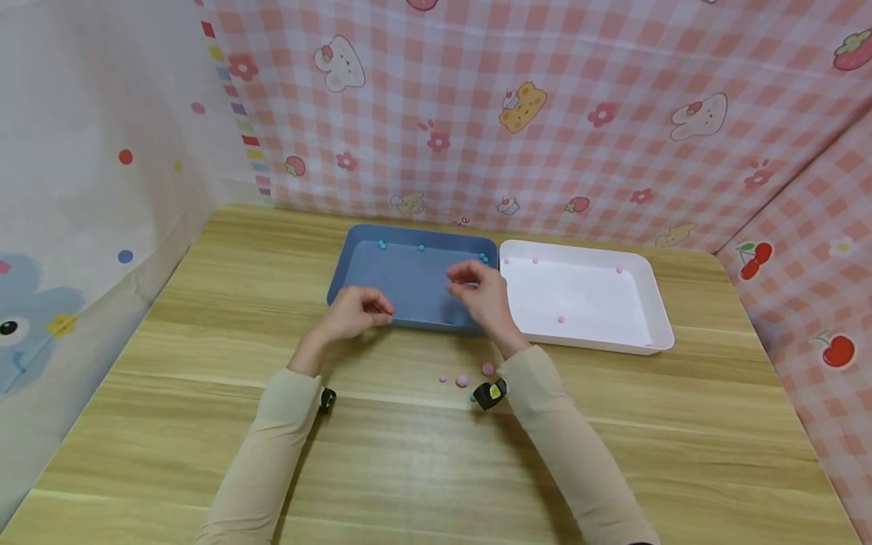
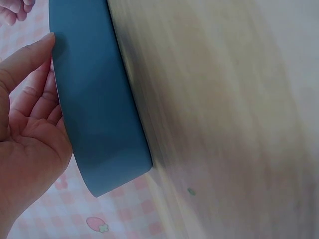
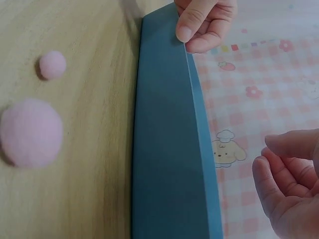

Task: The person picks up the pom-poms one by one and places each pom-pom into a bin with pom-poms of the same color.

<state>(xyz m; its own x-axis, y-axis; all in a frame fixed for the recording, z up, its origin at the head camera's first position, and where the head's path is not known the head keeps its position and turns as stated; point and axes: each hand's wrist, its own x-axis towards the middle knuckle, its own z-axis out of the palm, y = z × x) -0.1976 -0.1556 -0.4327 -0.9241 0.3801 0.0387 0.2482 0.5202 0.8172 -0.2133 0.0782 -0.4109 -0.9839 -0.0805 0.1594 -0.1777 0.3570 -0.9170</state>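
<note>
Beyond both hands hangs a pink checked cloth (image 1: 470, 174), and beneath them spreads a wooden table (image 1: 409, 469). A blue tray (image 1: 415, 284) lies right at the hands; a white tray (image 1: 593, 299) sits just right of the right hand (image 1: 482, 291). The left hand (image 1: 356, 311) grasps the blue tray's near rim toward its left end, while the right is released above that tray, fingers loosely bent. Nearer the person than the right hand rest two larger pink balls (image 1: 462, 381) and a smaller pink ball (image 1: 443, 379). Little pink beads (image 1: 562, 319) dot the white tray, and small teal balls (image 1: 421, 248) lie in the blue one, beyond the hands.
</note>
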